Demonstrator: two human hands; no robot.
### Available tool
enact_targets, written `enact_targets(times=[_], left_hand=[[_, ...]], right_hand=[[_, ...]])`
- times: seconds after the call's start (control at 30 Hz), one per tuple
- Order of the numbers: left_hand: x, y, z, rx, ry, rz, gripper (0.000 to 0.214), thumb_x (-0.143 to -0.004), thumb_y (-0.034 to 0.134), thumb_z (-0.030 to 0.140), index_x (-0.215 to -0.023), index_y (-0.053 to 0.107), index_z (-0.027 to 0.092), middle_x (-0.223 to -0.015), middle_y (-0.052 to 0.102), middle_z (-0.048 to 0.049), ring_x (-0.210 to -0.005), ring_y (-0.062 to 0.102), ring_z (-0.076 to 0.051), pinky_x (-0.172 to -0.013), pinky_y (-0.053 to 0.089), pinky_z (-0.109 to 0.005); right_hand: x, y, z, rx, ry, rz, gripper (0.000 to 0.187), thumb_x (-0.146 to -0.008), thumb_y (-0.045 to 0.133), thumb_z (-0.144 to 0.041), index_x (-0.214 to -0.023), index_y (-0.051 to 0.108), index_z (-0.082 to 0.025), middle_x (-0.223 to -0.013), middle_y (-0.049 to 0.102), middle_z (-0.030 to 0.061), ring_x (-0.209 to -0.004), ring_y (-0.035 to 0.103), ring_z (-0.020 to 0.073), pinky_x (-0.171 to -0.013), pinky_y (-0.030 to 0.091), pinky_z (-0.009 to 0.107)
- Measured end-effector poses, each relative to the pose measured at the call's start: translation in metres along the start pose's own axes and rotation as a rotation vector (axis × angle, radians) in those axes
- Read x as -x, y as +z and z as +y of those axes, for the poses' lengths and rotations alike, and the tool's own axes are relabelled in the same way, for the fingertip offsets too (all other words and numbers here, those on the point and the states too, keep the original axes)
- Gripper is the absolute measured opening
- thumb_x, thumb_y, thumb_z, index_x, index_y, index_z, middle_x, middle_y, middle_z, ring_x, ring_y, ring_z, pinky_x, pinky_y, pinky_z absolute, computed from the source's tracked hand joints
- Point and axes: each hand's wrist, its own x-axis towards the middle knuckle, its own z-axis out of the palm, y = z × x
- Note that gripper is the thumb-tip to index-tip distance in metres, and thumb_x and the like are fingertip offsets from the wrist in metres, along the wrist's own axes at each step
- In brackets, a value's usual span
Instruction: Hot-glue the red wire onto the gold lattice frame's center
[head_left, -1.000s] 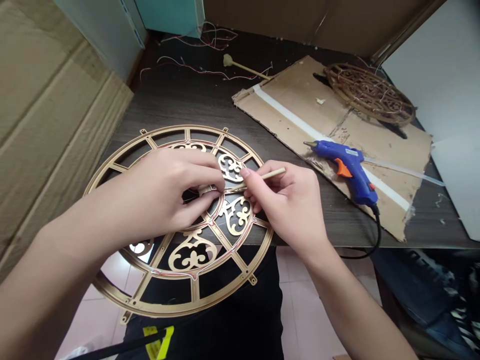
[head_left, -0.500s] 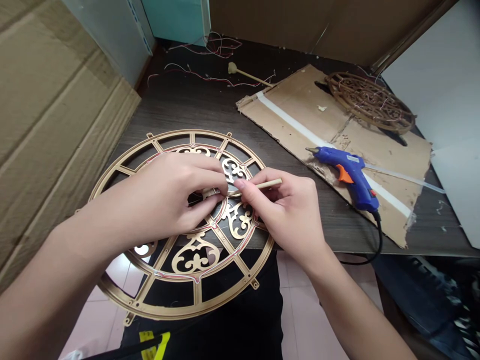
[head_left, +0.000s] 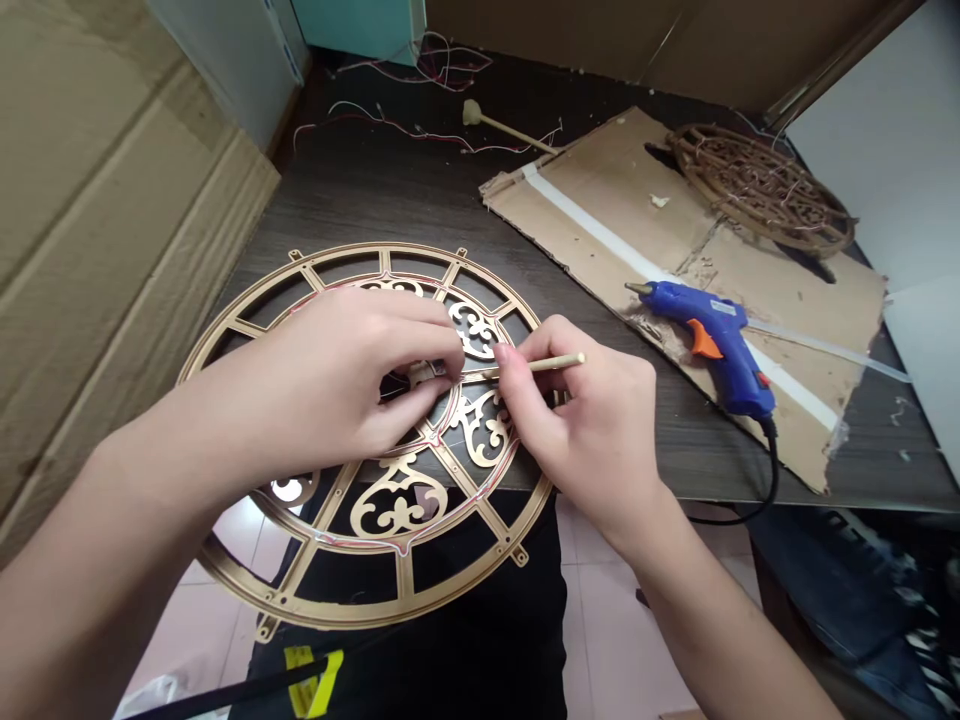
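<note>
A round gold openwork frame [head_left: 405, 580] lies over the table's front edge, partly above my lap. Red and white wires [head_left: 352, 544] run along its rings. My left hand [head_left: 375, 365] reaches over its middle, thumb and fingertips pinched at the inner ring; what they hold is hidden. Between the thumb and fingers of my right hand [head_left: 585, 430] is a thin wooden stick [head_left: 556, 363], its blunt end pointing right. The stick's other end is hidden near the left fingertips, over a spoke of the frame.
A blue glue gun [head_left: 724, 335] lies on a cardboard sheet [head_left: 592, 190] at right. Behind it rests a brown openwork frame [head_left: 765, 185]. Loose wires [head_left: 420, 130] and a stick with a lump on its end [head_left: 514, 132] lie at the back. Cardboard [head_left: 127, 230] stands at left.
My right hand has moved slightly right and up along with the wooden stick. My left hand keeps its pinch at the inner ring. The whole view has shifted a little.
</note>
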Motion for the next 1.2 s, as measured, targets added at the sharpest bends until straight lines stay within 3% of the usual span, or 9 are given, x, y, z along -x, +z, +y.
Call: enact_targets(times=[0.17, 0.27, 0.57, 0.67, 0.77, 1.0, 1.2], left_hand=[[-0.001, 0.0, -0.001, 0.042, -0.005, 0.01, 0.017, -0.101, 0.063, 0.02, -0.093, 0.078, 0.023, -0.092, 0.079, -0.0016, -0.081, 0.071, -0.017, -0.075, 0.049, -0.031], [-0.002, 0.0, 0.0, 0.036, -0.02, 0.005, 0.016, -0.1, 0.063, 0.022, -0.089, 0.073, 0.023, -0.083, 0.074, 0.0004, -0.074, 0.065, -0.016, -0.071, 0.045, -0.032], [0.0, 0.0, -0.001, 0.006, -0.003, 0.011, 0.018, -0.102, 0.061, 0.023, -0.09, 0.074, 0.023, -0.086, 0.076, -0.0007, -0.078, 0.068, -0.017, -0.072, 0.048, -0.033], [0.0, 0.0, -0.001, -0.026, 0.029, 0.014, 0.021, -0.104, 0.06, 0.023, -0.09, 0.076, 0.022, -0.094, 0.08, -0.0033, -0.082, 0.071, -0.018, -0.074, 0.051, -0.034], [0.0, -0.001, 0.0, -0.055, 0.042, 0.038, 0.023, -0.105, 0.058, 0.022, -0.087, 0.073, 0.021, -0.088, 0.076, -0.0025, -0.076, 0.067, -0.017, -0.07, 0.048, -0.034], [0.0, 0.002, 0.003, -0.043, 0.035, 0.088, 0.019, -0.101, 0.06, 0.013, -0.085, 0.068, 0.02, -0.081, 0.066, 0.0014, -0.07, 0.055, -0.012, -0.068, 0.04, -0.032], [-0.002, 0.0, 0.004, -0.037, 0.038, 0.014, 0.018, -0.102, 0.059, 0.018, -0.087, 0.067, 0.021, -0.084, 0.07, 0.0002, -0.073, 0.059, -0.013, -0.067, 0.042, -0.032]], right_hand=[[-0.001, -0.002, -0.001, -0.247, 0.212, -0.028, 0.031, -0.109, 0.072, -0.031, -0.079, 0.067, -0.023, -0.065, 0.069, -0.0036, -0.051, 0.058, 0.01, -0.053, 0.045, 0.026], [-0.003, -0.001, -0.001, -0.322, 0.264, -0.076, 0.03, -0.106, 0.075, -0.035, -0.08, 0.069, -0.023, -0.068, 0.072, -0.0026, -0.052, 0.058, 0.01, -0.052, 0.044, 0.026], [-0.009, -0.003, -0.001, -0.226, 0.13, -0.194, 0.028, -0.109, 0.071, -0.03, -0.082, 0.066, -0.023, -0.07, 0.07, -0.0048, -0.057, 0.056, 0.01, -0.057, 0.042, 0.026], [-0.015, -0.003, -0.004, -0.141, 0.08, -0.242, 0.031, -0.112, 0.067, -0.028, -0.082, 0.059, -0.025, -0.067, 0.066, -0.006, -0.056, 0.053, 0.0107, -0.059, 0.041, 0.028], [-0.021, 0.0, -0.007, -0.095, 0.078, -0.271, 0.034, -0.113, 0.063, -0.028, -0.081, 0.05, -0.027, -0.065, 0.065, -0.0055, -0.057, 0.056, 0.0131, -0.06, 0.041, 0.03], [-0.023, 0.007, -0.006, 0.0, 0.052, -0.236, 0.038, -0.113, 0.059, -0.031, -0.08, 0.042, -0.028, -0.061, 0.058, -0.0041, -0.054, 0.051, 0.014, -0.058, 0.036, 0.033], [-0.021, 0.01, -0.006, 0.073, -0.006, -0.193, 0.035, -0.112, 0.057, -0.028, -0.082, 0.039, -0.028, -0.059, 0.048, -0.005, -0.051, 0.038, 0.013, -0.057, 0.03, 0.034]])
